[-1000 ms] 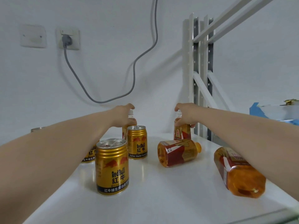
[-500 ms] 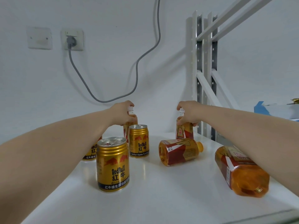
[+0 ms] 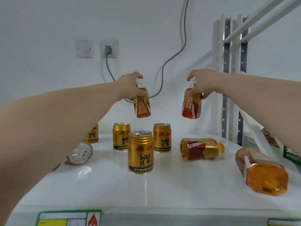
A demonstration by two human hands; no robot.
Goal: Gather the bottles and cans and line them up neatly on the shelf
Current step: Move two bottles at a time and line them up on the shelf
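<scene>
My left hand (image 3: 129, 86) grips the neck of a small orange bottle (image 3: 142, 106) with a red and gold label, held in the air above the shelf. My right hand (image 3: 202, 82) grips a matching bottle (image 3: 191, 105) the same way, also off the surface. Below them on the white shelf (image 3: 114, 185) several gold Red Bull cans stand upright: one in front (image 3: 140, 152), two behind it (image 3: 121, 136) (image 3: 162, 137), one partly hidden by my left arm (image 3: 92, 135). Another can (image 3: 80, 154) lies on its side. Two orange bottles lie flat at the right (image 3: 201, 149) (image 3: 260, 172).
A white wall with a socket (image 3: 109, 48) and a grey cable (image 3: 164, 66) stands behind the shelf. White metal racking uprights (image 3: 228, 75) rise at the right. A green packet (image 3: 291, 154) sits past the shelf's right edge. A labelled strip runs along the front edge.
Both hands have lifted their bottles off the shelf and up into the air. The view has tilted down, showing the fallen can and the shelf's front edge.
</scene>
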